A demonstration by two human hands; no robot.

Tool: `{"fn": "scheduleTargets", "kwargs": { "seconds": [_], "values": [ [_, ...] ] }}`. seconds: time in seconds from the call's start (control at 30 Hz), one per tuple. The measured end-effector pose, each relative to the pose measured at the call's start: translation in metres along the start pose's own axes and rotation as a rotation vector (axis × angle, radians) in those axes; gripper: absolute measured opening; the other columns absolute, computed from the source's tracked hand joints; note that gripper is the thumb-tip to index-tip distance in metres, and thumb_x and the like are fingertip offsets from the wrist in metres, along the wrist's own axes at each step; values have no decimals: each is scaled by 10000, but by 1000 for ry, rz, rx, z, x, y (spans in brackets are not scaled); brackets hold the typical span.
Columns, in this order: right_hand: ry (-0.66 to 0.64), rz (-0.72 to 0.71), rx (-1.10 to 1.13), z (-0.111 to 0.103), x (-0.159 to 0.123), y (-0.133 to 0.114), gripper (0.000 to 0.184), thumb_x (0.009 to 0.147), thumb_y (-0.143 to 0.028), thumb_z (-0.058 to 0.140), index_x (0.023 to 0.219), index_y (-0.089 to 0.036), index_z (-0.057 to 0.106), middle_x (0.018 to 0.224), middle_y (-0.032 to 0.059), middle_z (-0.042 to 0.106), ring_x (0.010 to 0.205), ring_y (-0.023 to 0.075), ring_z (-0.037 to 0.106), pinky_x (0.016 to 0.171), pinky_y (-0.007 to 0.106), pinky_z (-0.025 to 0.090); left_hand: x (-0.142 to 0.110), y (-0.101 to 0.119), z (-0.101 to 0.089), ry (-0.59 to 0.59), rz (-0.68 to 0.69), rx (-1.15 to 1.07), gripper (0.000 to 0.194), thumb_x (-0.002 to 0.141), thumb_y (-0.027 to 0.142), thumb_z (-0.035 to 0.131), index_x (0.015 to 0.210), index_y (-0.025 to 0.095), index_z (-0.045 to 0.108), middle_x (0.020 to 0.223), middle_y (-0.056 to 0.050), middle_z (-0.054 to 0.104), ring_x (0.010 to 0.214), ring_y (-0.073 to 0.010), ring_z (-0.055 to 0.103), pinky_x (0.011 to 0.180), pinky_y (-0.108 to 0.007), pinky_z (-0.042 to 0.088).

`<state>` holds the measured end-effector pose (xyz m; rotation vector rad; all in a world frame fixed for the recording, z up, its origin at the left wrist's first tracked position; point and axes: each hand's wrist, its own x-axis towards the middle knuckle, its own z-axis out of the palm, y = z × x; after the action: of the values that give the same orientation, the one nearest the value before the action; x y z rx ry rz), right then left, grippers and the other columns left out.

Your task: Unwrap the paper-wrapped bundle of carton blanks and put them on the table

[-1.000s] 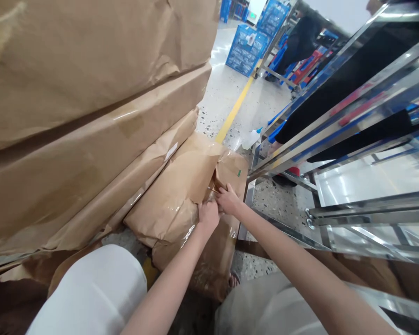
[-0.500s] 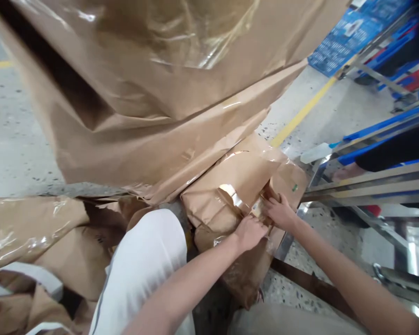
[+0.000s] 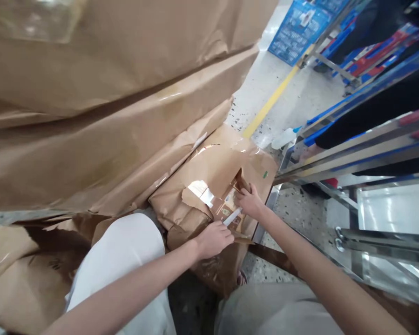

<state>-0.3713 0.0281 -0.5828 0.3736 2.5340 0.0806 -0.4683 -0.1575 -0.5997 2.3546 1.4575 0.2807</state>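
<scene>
A package wrapped in brown paper and clear tape lies low before my knees, its top torn open. Printed brown packaging shows through the tear. My left hand is closed on the near torn flap of the wrapping, whose pale edge stretches towards the other hand. At the far side of the opening, my right hand has its fingers curled round the raised paper edge. My fingertips are partly hidden by the paper.
A large brown paper-wrapped bundle rises at left. Torn brown paper lies beside my knee. At right stand metal racks with another person's hand and dark sleeve. A clear bottle and a blue crate are beyond.
My hands have moved apart, the left one towards me with the torn flap. The opening is wider and more of the printed packaging shows. The view has shifted to the right.
</scene>
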Motion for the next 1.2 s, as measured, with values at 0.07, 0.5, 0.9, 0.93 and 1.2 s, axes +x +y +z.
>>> {"fn": "scheduleTargets", "kwargs": {
  "seconds": [0.07,0.5,0.9,0.93,1.2],
  "values": [
    [41,64,56,3,-4,-1,142,879,-252,626,997,-180,660,1179,58,636,1211,264,504,1071,566,292,5,4,-5,-24,-47,7,102,891,210,546,903,147,625,927,-26,660,909,-154,628,821,-367,533],
    [34,634,550,45,-66,-22,224,929,-291,565,1109,-164,604,1112,62,641,933,182,642,798,377,549,101,-6,-20,-472,-299,34,294,864,365,590,1053,141,612,1041,-67,654,917,-178,638,798,-386,544],
    [-84,449,438,56,-81,-52,262,920,-281,579,1157,-169,590,1201,78,612,1064,225,609,877,438,526,69,-13,2,-303,-66,111,242,890,352,553,973,138,630,940,-41,675,873,-165,649,827,-405,534],
    [-91,420,417,56,-79,-50,255,921,-284,577,1148,-168,595,1198,77,616,1067,225,608,886,444,521,69,-14,2,-300,-65,117,242,890,351,553,971,137,630,937,-41,675,870,-165,650,825,-405,535],
    [-186,139,380,54,-73,-39,219,914,-284,592,1070,-136,629,1119,79,652,1018,211,631,882,428,521,77,-22,-11,-311,-28,102,240,893,346,549,993,141,625,984,-48,671,884,-164,646,819,-398,538]
  ]
}}
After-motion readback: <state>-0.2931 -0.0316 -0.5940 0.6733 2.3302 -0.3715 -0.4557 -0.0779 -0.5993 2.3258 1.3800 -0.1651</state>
